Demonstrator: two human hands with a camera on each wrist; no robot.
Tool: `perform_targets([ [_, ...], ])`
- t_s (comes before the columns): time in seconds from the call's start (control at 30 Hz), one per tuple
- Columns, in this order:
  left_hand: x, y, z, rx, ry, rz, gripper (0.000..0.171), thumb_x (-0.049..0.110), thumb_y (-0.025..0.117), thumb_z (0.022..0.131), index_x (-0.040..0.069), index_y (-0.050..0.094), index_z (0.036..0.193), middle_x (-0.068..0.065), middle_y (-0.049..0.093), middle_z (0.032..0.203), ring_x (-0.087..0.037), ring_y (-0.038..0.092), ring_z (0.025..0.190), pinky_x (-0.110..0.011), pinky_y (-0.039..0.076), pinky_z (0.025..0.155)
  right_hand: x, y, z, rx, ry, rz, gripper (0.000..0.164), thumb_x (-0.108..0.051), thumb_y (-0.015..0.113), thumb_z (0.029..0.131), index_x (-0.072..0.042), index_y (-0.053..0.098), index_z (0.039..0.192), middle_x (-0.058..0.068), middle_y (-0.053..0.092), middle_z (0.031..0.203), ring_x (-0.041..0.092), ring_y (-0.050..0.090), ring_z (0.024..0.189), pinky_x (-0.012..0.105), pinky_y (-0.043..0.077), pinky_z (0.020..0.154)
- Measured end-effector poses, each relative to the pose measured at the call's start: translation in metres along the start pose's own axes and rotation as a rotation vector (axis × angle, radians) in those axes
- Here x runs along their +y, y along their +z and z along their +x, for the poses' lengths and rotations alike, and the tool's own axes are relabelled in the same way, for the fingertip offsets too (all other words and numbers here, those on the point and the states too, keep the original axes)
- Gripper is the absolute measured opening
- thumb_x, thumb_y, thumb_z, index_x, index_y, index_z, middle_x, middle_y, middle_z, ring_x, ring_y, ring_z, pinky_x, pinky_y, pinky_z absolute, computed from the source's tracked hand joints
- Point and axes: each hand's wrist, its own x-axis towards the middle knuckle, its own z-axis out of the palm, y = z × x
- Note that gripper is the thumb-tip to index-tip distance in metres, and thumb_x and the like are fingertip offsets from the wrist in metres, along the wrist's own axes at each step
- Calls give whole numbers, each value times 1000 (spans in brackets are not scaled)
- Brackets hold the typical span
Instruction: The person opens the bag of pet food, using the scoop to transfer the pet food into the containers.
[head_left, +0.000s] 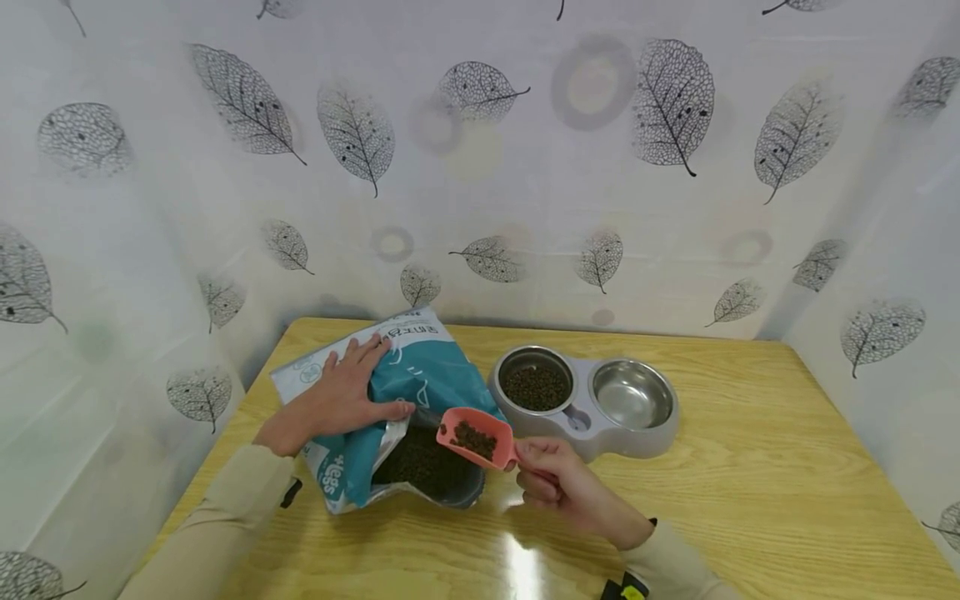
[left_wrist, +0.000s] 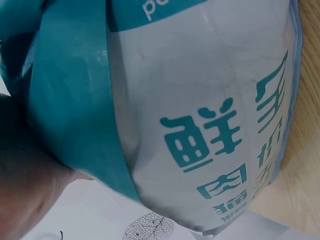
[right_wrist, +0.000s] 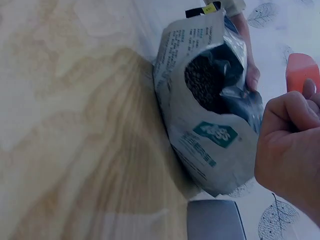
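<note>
A teal and white pet food bag [head_left: 442, 367] lies on its side, its mouth facing the front and brown kibble [head_left: 423, 467] visible inside. Across the bag's upper side rests my left hand [head_left: 337, 400], fingers spread, thumb along the folded opening. In the left wrist view, that hand [left_wrist: 30, 185] presses against the bag [left_wrist: 165, 75]. My right hand [head_left: 566, 487] grips the handle of a coral-red scoop [head_left: 506, 437], which carries some kibble [head_left: 474, 440] and hangs over the bag's mouth. From the right wrist view, the scoop [right_wrist: 301, 70] shows only partly behind my curled fingers.
Right of the bag stands a grey double feeder [head_left: 588, 437]. Its left metal bowl [head_left: 567, 369] holds kibble; the right bowl [head_left: 632, 400] shows bare metal. A leaf-patterned curtain [head_left: 525, 192] borders the wooden table [head_left: 750, 467] behind and at the sides.
</note>
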Motion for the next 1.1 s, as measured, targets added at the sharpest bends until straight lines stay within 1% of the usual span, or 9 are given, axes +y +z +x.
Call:
perform_targets([
  [0.1, -1, 0, 0, 1, 2, 0, 110, 72, 62, 88, 8, 18, 165, -22, 15, 171, -56, 5, 155, -77, 4, 120, -5, -6, -2, -13, -46, -7, 33, -20, 41, 111, -13, 72, 101, -5, 30, 54, 11, 17, 47, 33, 8, 47],
  [0.37, -2, 0, 0, 5, 5, -1, 109, 70, 63, 89, 7, 17, 165, -22, 15, 171, -55, 4, 155, -76, 4, 120, -13, -15, -5, -141, -146, 66, 43, -18, 27, 114, -11, 70, 114, 1, 24, 59, 12, 18, 49, 30, 11, 48],
  [0.47, -2, -1, 0, 6, 5, -4, 109, 70, 63, 89, 7, 17, 165, -22, 15, 171, -55, 3, 155, -76, 3, 120, -15, -17, -6, -135, -145, 62, 43, -19, 28, 114, -11, 70, 113, 1, 24, 60, 13, 19, 50, 30, 11, 49],
  [0.53, -1, 0, 0, 4, 6, -3, 109, 71, 62, 89, 7, 17, 165, -22, 15, 171, -55, 4, 155, -76, 3, 120, -16, -19, -6, -103, -145, 34, 40, -18, 31, 114, -12, 71, 111, 1, 24, 59, 14, 18, 50, 31, 11, 48],
  [0.67, 0, 0, 0, -2, 8, -5, 109, 70, 62, 89, 7, 17, 165, -22, 15, 171, -56, 4, 155, -77, 3, 120, -23, -21, -9, 60, -157, -142, 34, -16, 39, 112, -15, 73, 106, -1, 26, 58, 14, 17, 49, 33, 10, 46],
  [0.77, 0, 0, 0, -3, 6, -2, 109, 71, 62, 89, 7, 16, 165, -22, 14, 171, -56, 3, 155, -77, 3, 120, -31, -22, -9, 276, -163, -361, 28, -15, 47, 110, -13, 74, 106, -5, 29, 55, 9, 20, 47, 31, 12, 44],
  [0.9, 0, 0, 0, 1, 5, 1, 110, 71, 62, 89, 7, 16, 165, -22, 14, 171, -56, 3, 155, -77, 4, 120, -41, -25, -6, 597, -122, -648, 24, -15, 57, 106, 2, 73, 112, -9, 36, 55, 2, 28, 47, 22, 21, 43],
  [1.0, 0, -1, 0, 4, 5, 1, 110, 71, 62, 89, 8, 17, 165, -22, 14, 171, -56, 3, 155, -77, 3, 120, -46, -29, -4, 768, -96, -848, 27, -16, 61, 103, 6, 73, 114, -4, 48, 61, 1, 39, 53, 19, 32, 48],
  [1.1, 0, 0, 0, 2, 4, 0, 109, 71, 62, 89, 8, 17, 165, -22, 14, 171, -55, 3, 155, -77, 3, 120, -49, -36, -3, 862, -111, -1045, 23, -16, 65, 101, 1, 76, 111, 5, 66, 73, -1, 48, 63, 18, 41, 57],
])
